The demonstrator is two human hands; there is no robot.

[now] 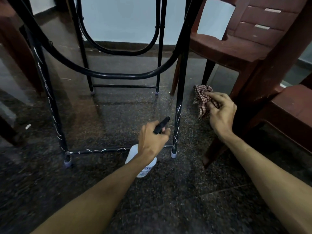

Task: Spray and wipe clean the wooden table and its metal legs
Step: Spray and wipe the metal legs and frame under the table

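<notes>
Head camera looks down low at floor level, and the landmark is the near right metal leg (181, 92) of the table, black, upright and streaked with pale scratches down its lower half. Just to the left of that leg, the left hand (152, 141) is wrapped round the neck of a white spray bottle (143, 166), fingers curled tight. The black nozzle (162, 127) points up and toward the leg, close to it but not touching. A finger seems to sit on the trigger, though the hand hides most of it.

On the other side of the leg, to its right and a little higher, the right hand (221, 114) pinches a crumpled red-and-white checked cloth (202, 98) between thumb and fingertips. The cloth hangs near the leg and clear of it.

At the foot of the leg there is a pale plastic cap (173, 154) on the dark speckled stone floor (168, 208). From there a thin scratched crossbar (94, 150) runs left, passing behind the bottle, to the near left leg (50, 105), equally scuffed. Behind the landmark leg, a curved black brace (118, 76) sweeps across between the legs, with the two far legs (157, 65) beyond it by the pale wall (118, 22). Right of the leg and behind the cloth stands a brown plastic chair (236, 46).
</notes>
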